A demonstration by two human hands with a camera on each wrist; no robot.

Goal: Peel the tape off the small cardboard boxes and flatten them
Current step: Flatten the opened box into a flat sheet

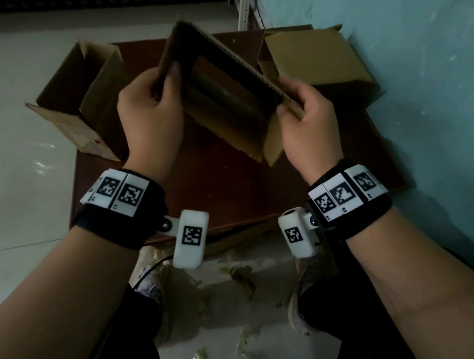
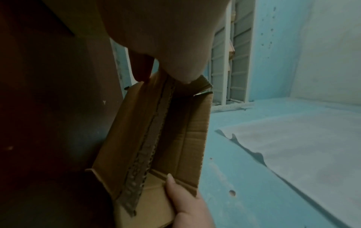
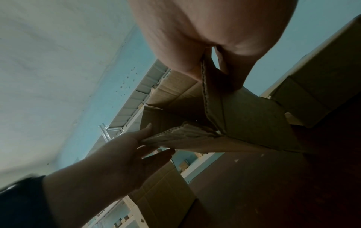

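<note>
I hold a small brown cardboard box (image 1: 230,98) in the air above the dark wooden table (image 1: 217,199), its open end toward me. My left hand (image 1: 152,112) pinches the box's left wall, thumb inside and fingers outside. My right hand (image 1: 305,116) pinches the near right corner, thumb on the inner face. In the left wrist view the open box (image 2: 156,138) shows its corrugated edge, with my right hand's thumb (image 2: 171,183) at its far corner. In the right wrist view the box (image 3: 244,120) hangs from my fingers, and my left hand (image 3: 136,148) grips its opposite edge.
Two more cardboard boxes lie on the table: an open one (image 1: 82,108) at the left edge and one (image 1: 317,62) at the right by the blue wall (image 1: 423,72). Torn tape scraps (image 1: 240,278) litter the floor near my feet. A white metal rack (image 1: 243,3) stands behind.
</note>
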